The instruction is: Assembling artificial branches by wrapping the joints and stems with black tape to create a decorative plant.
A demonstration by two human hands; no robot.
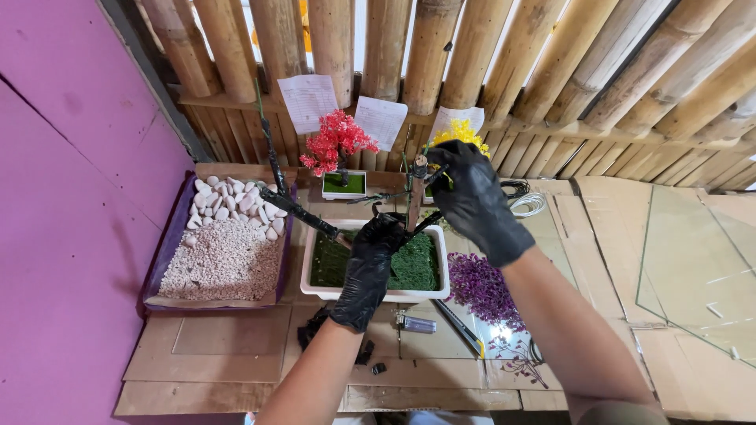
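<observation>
The white rectangular planter (376, 293), lined with green moss, sits on the cardboard-covered worktop (236, 346); all positions below are taken from it. A dark wrapped artificial trunk (415, 197) rises from its middle, with a long dark branch (295, 206) running off to the left. The left hand (370, 264) (black-gloved) is clenched around the trunk's base, just above the moss. The right hand (472, 197), also gloved, grips the trunk's top. Left of the planter lies a purple tray (161, 260) of white pebbles and gravel. Behind it stand a small pot with red blossoms (337, 142) and yellow blossoms (458, 134). A purple blossom cluster (482, 287) lies to its right.
</observation>
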